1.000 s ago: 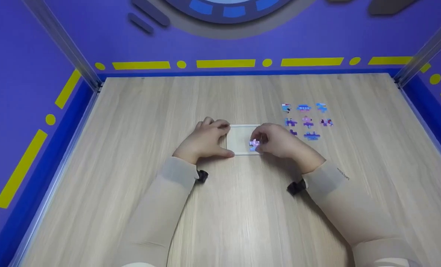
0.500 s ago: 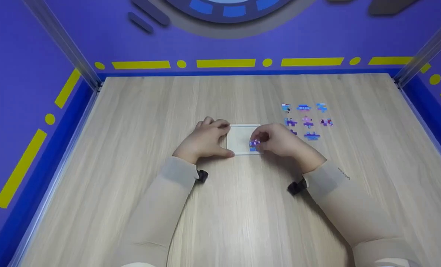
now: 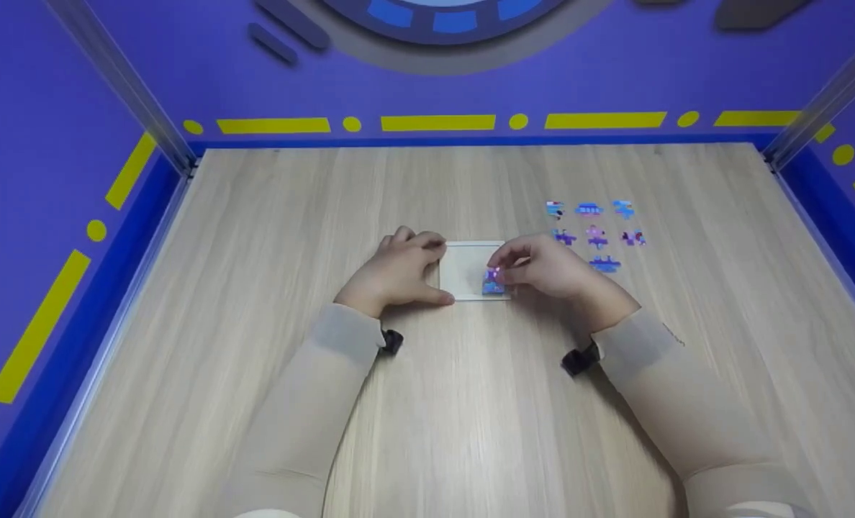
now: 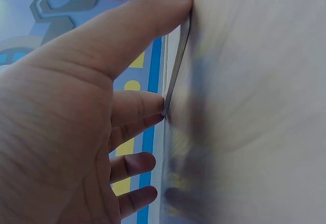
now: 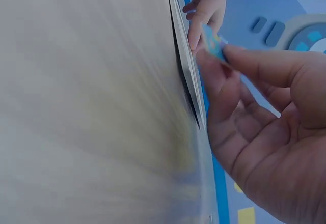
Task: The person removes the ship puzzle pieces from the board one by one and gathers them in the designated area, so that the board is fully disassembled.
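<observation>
A small white puzzle tray (image 3: 460, 270) lies on the wooden table, between my two hands. My left hand (image 3: 395, 275) holds its left side, thumb on the near corner and index finger at the far corner. In the left wrist view the thumb (image 4: 175, 5) and index fingertip (image 4: 158, 103) touch the tray's edge, while the other fingers are spread. With thumb and fingertips my right hand (image 3: 553, 267) pinches a pink, purple and blue jigsaw piece (image 3: 493, 287) above the tray's near right part. The right wrist view shows this piece (image 5: 213, 43) tilted and apart from the tray.
Several loose jigsaw pieces (image 3: 596, 235) lie in rough rows on the table (image 3: 427, 417), beyond and right of my right hand. A purple wall (image 3: 435, 93) with yellow marks borders the far side, and side walls rise left and right.
The piece in my right hand has turned, its blue part now toward me. My right hand has risen slightly and now hides one loose piece. My left hand stays put.
</observation>
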Demonstrator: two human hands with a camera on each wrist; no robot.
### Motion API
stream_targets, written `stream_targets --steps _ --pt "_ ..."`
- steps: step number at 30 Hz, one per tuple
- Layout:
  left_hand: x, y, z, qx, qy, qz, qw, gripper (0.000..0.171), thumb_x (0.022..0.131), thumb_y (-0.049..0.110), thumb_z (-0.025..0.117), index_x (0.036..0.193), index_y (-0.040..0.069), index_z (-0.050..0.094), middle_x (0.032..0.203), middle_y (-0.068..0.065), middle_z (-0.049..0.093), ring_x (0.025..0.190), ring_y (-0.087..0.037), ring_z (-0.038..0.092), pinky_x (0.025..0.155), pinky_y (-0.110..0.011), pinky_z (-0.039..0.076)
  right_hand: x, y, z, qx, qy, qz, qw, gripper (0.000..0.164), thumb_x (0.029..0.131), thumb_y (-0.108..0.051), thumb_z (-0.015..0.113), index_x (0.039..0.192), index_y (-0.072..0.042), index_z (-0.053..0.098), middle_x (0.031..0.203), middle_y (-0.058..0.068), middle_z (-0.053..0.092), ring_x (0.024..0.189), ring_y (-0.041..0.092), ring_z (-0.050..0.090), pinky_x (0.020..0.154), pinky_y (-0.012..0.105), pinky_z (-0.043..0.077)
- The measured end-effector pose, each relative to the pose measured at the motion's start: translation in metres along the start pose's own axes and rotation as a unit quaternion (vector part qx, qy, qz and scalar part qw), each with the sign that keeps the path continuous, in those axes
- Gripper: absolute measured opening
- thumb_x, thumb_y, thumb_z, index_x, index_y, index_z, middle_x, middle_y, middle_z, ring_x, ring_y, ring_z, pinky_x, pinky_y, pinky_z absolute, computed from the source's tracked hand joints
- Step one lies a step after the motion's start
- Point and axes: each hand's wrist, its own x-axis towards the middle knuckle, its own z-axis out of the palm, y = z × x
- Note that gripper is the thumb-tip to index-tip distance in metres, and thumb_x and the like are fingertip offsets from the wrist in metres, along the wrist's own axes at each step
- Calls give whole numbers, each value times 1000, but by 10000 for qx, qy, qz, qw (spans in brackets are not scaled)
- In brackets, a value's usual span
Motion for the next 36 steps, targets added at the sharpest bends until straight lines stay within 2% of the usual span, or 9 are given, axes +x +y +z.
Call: stream_targets --steps 5,10,17,26,36 --pt "0 -1 1 11 20 -45 10000 103 90 66 89 170 14 53 178 2 47 149 -30 43 129 -51 36 -1 -1 -6 547 -74 152 9984 23 101 -3 78 124 1 79 102 2 74 85 14 66 71 24 57" --pt "0 -2 0 -11 25 -36 10000 103 89 66 89 170 14 53 178 2 47 149 -30 43 128 -50 36 -3 -2 -14 667 102 366 9970 23 102 -10 81 123 -2 81 103 1 77 88 16 67 76 25 58" --pt "0 -1 2 -80 16 27 10000 102 90 64 90 170 12 53 178 0 47 149 -30 43 128 -50 36 -9 -1 -28 950 327 382 9942 28 104 -22 83 127 -7 83 105 -2 80 88 18 66 78 29 59" --pt "1 -1 2 -117 15 42 9999 102 90 63 90 170 12 52 178 0 46 149 -30 42 128 -49 35 -22 3 -50 1267 394 506 9899 42 104 -23 84 137 2 77 111 -11 84 96 9 71 88 28 63" --pt "0 -2 1 -135 -34 24 9999 103 90 64 90 171 12 51 179 0 45 148 -30 41 127 -49 35 -43 23 -83 1358 662 369 9878 33 109 -22 78 137 -5 80 113 -15 81 101 5 71 90 24 63"
